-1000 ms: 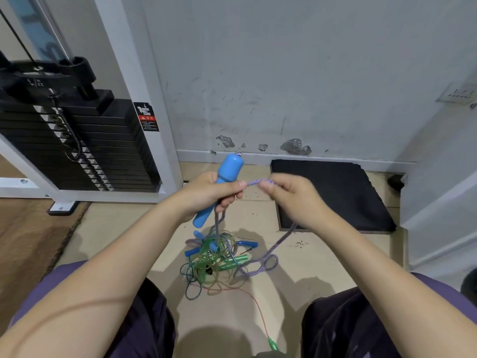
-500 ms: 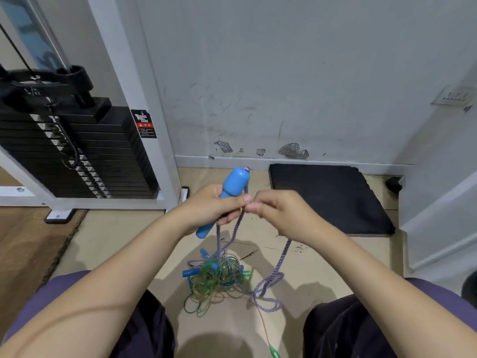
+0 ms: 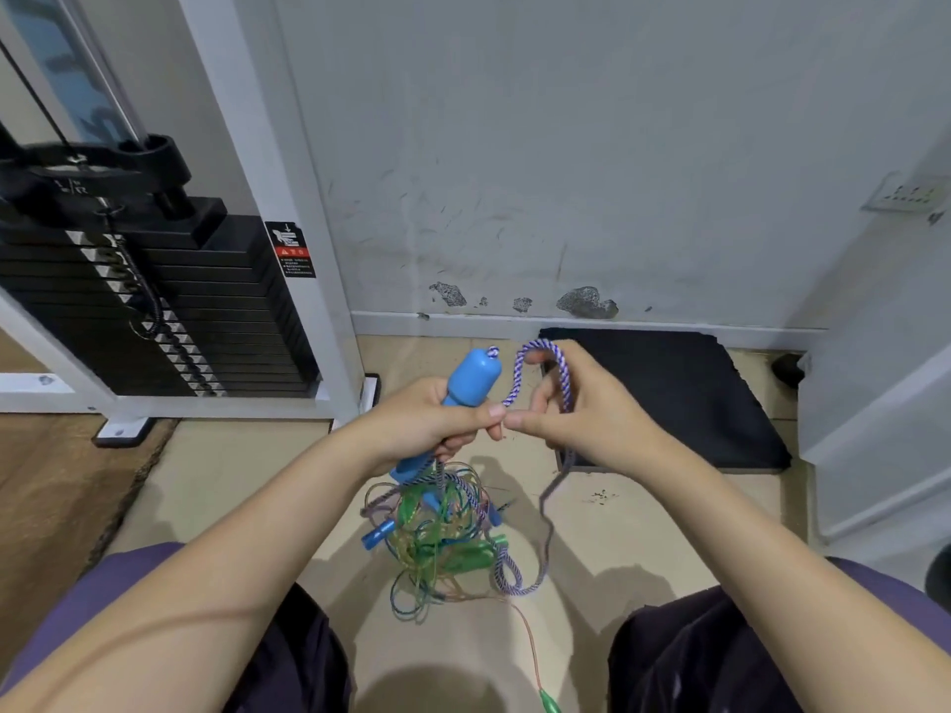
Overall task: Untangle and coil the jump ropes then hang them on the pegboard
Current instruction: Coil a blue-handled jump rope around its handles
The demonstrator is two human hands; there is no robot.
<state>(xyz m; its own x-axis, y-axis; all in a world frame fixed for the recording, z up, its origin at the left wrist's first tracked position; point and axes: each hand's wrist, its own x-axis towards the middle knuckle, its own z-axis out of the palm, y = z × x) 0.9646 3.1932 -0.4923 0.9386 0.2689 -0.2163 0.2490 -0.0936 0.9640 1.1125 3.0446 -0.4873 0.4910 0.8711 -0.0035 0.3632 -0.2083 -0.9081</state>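
Since a moment ago, her right hand (image 3: 592, 419) has lifted a loop of the purple-and-white braided rope (image 3: 545, 367), fingers curled round it. Her left hand (image 3: 432, 427) grips the bright blue plastic handle (image 3: 465, 388). Below, tangled green and blue ropes (image 3: 437, 537) lie on the beige floor (image 3: 231, 470).

Gym, weight stack (image 3: 154, 311), floor mat (image 3: 669, 398)

head-worn view, facing down and forward, hands (image 3: 514, 419) close
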